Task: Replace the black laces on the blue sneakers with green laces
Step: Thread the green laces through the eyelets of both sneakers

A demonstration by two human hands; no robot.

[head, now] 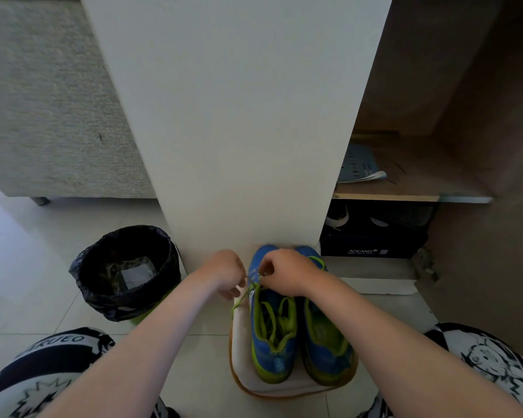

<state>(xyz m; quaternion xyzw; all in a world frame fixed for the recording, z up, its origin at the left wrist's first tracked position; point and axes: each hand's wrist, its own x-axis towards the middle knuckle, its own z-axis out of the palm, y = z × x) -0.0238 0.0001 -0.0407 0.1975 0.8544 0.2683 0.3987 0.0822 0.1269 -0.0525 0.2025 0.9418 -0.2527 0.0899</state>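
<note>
Person's down low by the white panel [239,131], knees apart, both arms reaching fwd to the left shoe [274,354]. The pair sits side by side on a pale mat [239,351], toes at the far end against the panel's foot, heels near. That's prob. so the tongue & eyelets face the person and the shoes can't slide off when the lace gets tugged.

Left hand [224,271] is curled, fingertips pinching the green lace [243,297] just left of the shoe's throat. Right hand [286,273] is bunched over the tongue, knuckles up, nipping the same lace. The hands nearly touch, so the lace runs short & taut btw them. Looks like a knot or bow being worked, tho the crossing itself is hidden under the fingers. One loose end trails off the shoe's left side onto the mat.

Shoes: blue uppers, lime-green trim at collar & sole. Green loops lie slack over the left shoe's opening. Right shoe [329,354], just beside it, shows a green loop toward its far end, so it seems laced already. No black laces in sight. I'd say the job's near its end.

Bin [124,273] w/ a black liner stands left, near the panel. A dark box [369,248] sits in the open cupboard, far right.
</note>
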